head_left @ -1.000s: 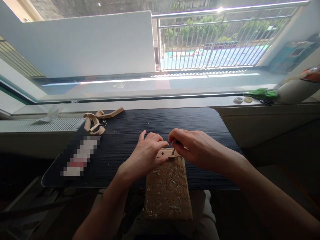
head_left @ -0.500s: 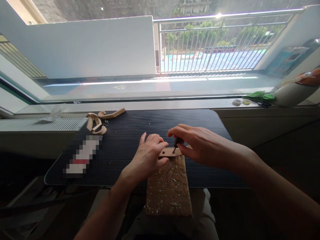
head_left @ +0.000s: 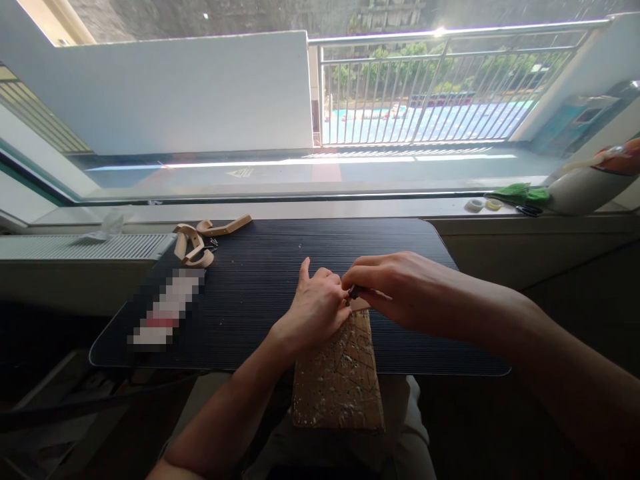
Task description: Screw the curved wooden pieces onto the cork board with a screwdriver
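A small dark-handled screwdriver (head_left: 355, 292) is in my right hand (head_left: 393, 283), its fingers closed round the handle. The tool now leans, with its tip by my left fingertips. My left hand (head_left: 320, 303) lies over a pale wooden strip (head_left: 359, 305). Its thumb stands out while the other fingers close together at the tool's tip; what they pinch is hidden. Only the strip's right end shows, lying across the far end of a worn, pitted brown board (head_left: 340, 380). This board reaches over the table's near edge towards my lap.
Several curved wooden pieces (head_left: 193, 247) and small metal screws (head_left: 214, 243) lie at the back left of the black table (head_left: 260, 293). A blurred patch (head_left: 167, 310) covers something below them. Tape rolls (head_left: 474, 205) and a green cloth (head_left: 520, 193) rest on the window sill.
My left hand has slid right over the wooden strip, covering its holes, and its fingers have closed at the tool's tip. The screwdriver, upright in the strip before, has tilted in my right hand.
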The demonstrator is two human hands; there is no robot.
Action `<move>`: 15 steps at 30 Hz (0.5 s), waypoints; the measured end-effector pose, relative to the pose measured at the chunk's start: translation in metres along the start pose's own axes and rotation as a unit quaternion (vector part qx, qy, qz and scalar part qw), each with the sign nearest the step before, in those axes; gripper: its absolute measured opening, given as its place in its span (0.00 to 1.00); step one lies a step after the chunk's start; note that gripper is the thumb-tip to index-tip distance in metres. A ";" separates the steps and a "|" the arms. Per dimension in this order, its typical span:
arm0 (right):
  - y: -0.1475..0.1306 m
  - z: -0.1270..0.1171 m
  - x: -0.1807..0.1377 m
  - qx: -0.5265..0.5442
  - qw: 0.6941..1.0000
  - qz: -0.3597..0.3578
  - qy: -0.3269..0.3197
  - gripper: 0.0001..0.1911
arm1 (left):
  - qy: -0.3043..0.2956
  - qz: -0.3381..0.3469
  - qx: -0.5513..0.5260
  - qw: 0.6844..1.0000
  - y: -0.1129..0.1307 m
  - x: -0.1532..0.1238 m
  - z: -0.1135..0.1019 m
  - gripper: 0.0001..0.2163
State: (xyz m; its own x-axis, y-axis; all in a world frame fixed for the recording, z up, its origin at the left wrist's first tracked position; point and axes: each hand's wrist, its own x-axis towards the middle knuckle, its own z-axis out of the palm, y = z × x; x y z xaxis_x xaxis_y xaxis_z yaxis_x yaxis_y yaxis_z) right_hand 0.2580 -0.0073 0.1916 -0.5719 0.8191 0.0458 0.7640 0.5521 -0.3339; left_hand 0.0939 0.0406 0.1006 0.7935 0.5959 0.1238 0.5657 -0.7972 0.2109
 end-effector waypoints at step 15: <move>-0.011 0.005 -0.004 0.006 1.000 -0.017 -0.022 0.09 | 0.000 0.006 0.017 1.000 0.000 0.001 0.006 0.08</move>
State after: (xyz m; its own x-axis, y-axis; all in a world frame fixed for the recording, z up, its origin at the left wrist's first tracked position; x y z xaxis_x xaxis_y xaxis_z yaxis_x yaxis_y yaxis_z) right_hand 0.2506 -0.0171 0.1906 -0.6099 0.7923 0.0166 0.7406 0.5774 -0.3437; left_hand 0.0962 0.0412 0.0950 0.8009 0.5855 0.1257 0.5626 -0.8076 0.1767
